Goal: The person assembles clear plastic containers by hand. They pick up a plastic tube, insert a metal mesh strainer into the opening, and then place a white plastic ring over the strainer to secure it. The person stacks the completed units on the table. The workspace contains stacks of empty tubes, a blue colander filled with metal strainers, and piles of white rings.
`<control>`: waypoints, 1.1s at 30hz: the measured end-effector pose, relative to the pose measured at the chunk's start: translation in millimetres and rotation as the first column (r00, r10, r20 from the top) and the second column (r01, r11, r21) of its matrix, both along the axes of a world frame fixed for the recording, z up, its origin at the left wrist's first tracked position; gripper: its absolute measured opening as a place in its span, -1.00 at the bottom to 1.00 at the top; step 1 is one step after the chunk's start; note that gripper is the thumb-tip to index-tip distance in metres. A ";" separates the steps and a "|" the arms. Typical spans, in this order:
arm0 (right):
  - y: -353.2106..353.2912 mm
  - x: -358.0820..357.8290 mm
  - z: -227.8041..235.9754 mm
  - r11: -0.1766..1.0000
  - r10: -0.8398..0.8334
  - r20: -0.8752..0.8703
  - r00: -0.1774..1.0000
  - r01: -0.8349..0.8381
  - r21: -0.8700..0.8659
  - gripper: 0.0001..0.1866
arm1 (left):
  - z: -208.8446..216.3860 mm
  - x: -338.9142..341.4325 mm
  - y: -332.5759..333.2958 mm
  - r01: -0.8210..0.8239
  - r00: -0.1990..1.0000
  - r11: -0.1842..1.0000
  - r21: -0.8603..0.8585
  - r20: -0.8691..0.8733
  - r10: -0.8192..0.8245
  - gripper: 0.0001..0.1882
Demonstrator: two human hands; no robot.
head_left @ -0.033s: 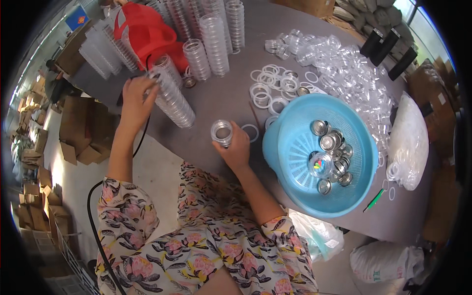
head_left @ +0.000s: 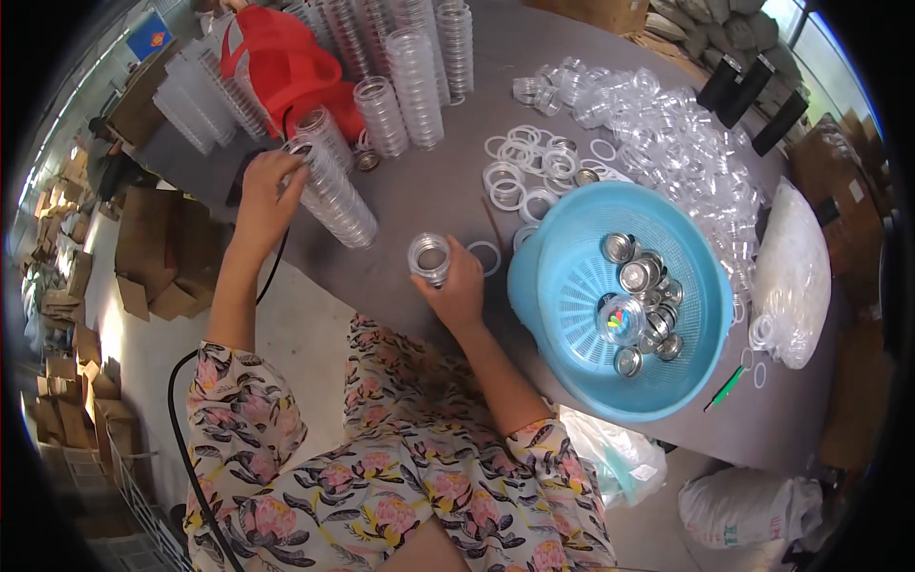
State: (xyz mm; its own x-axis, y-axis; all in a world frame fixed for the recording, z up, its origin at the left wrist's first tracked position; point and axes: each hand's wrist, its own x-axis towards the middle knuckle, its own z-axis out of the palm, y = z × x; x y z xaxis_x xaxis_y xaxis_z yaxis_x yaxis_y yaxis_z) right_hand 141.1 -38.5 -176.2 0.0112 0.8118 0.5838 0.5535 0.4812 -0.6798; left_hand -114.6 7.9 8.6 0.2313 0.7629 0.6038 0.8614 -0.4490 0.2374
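Observation:
My left hand (head_left: 269, 195) has its fingers closed at the upper end of a leaning stack of clear round plastic pieces (head_left: 339, 202). A pale rim shows at its fingertips; whether that piece is apart from the stack, I cannot tell. Low over the near edge of the table, my right hand (head_left: 457, 286) grips a small clear round jar (head_left: 429, 255), its round opening turned up. A loose white ring (head_left: 484, 258) lies just right of that hand.
A blue plastic basket (head_left: 530, 286) holds several silver-lidded jars (head_left: 637, 277). Behind it lie white rings (head_left: 519, 143) and a heap of clear jars (head_left: 658, 124). More clear stacks (head_left: 416, 91) stand by a red bag (head_left: 286, 62). A green-handled tool (head_left: 726, 389) lies right. A black cable (head_left: 177, 410) hangs left.
My left hand has shifted very slightly at the stack's upper end, where a pale rim now shows more clearly. My right hand and the jar stay in place.

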 end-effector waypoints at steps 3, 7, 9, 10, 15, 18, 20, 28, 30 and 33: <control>0.1 2.0 -1.3 0.999 0.025 -0.033 0.999 -0.026 -0.032 -0.14 | 4.7 8.4 -3.7 -0.015 0.990 0.996 0.083 -0.137 0.026 -0.79; -2.7 2.2 3.2 0.999 0.012 -0.096 0.995 -0.015 -0.036 -0.07 | 17.3 59.5 -22.4 -0.008 0.998 0.950 0.314 -0.060 0.029 -0.80; -7.1 3.4 8.4 1.000 -0.004 -0.129 0.992 0.004 0.000 -0.06 | 9.5 78.5 -34.4 0.090 0.996 0.946 0.312 -0.027 -0.086 -0.78; -10.2 1.1 11.0 0.999 0.008 -0.133 0.991 -0.003 0.040 -0.07 | 7.1 95.7 -41.7 0.274 0.961 0.949 0.155 -0.015 -0.275 -0.77; -18.3 -7.7 -7.9 0.972 0.160 -0.245 0.956 -0.110 0.206 -0.28 | -20.0 238.5 -27.2 0.871 0.483 0.478 -0.109 0.016 -0.876 -0.68; -33.2 10.3 -3.2 0.991 0.050 -0.004 0.999 -0.049 0.127 -0.46 | -53.1 319.7 -1.2 0.878 0.347 0.335 -0.341 -0.028 -0.937 -0.65; -43.6 5.8 -15.8 0.995 0.023 0.079 0.997 -0.030 0.094 -0.48 | -63.2 362.4 11.6 0.602 0.414 0.556 -0.572 -0.372 -0.831 -0.55; -62.9 26.6 -1.4 0.985 0.148 -0.269 0.952 -0.166 -0.044 -0.54 | -122.3 429.4 41.7 0.564 0.376 0.729 -0.389 -0.665 -0.646 -0.90; -54.7 26.2 1.6 0.971 0.196 -0.365 0.910 -0.231 -0.054 -0.55 | -97.8 412.6 38.2 0.569 0.471 0.699 -0.433 -0.525 -0.709 -0.91; -40.3 15.6 3.7 0.927 0.294 -0.540 0.789 -0.374 -0.041 -0.56 | -78.4 378.2 39.6 0.579 0.630 0.637 -0.509 -0.218 -0.745 -0.90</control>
State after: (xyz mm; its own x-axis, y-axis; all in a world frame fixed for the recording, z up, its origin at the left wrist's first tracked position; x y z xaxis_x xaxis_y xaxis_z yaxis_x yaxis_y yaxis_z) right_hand 156.7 -78.8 -172.4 -0.0095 0.8924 0.4511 -0.0752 0.4492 -0.8903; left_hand 263.6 47.5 -69.9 0.8998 0.4315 0.0644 0.4059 -0.8822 0.2388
